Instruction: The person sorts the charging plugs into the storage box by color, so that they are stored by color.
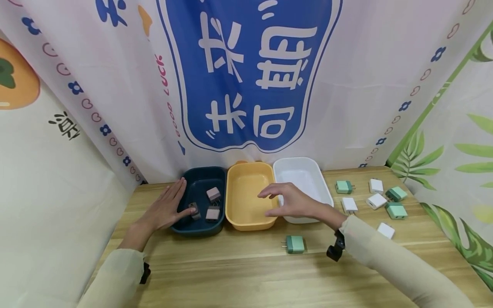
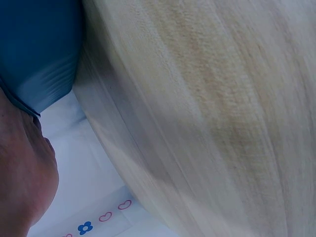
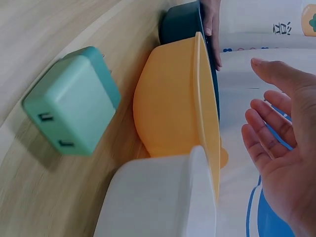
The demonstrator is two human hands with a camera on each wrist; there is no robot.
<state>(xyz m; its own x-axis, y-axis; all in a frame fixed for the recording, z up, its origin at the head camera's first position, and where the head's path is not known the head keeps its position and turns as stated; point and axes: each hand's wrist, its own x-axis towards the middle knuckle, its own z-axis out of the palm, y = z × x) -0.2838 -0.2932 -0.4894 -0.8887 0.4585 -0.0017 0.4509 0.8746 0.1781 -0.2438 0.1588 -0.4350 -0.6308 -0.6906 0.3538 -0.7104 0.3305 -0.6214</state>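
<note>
Head cam: high, forward-down, wide over table [image 1: 215, 278]. Left wrist: low, tilted, close to dark blue bin [image 2: 39, 54], which all three views share. Right wrist: low, rolled sideways, closest to green charger [image 3: 71, 101]; shares yellow bin [image 3: 168, 94] and white bin [image 3: 148, 197] with head.

A pale wood-grain worktop [image 1: 231, 273] spans six o'clock. At twelve hangs a white cloth [image 1: 358, 94] bearing a blue panel [image 1: 250, 81] with white characters; an orange fruit print [image 1: 21, 87] sits at ten, green printed leaves [image 1: 477, 149] at three.
</note>
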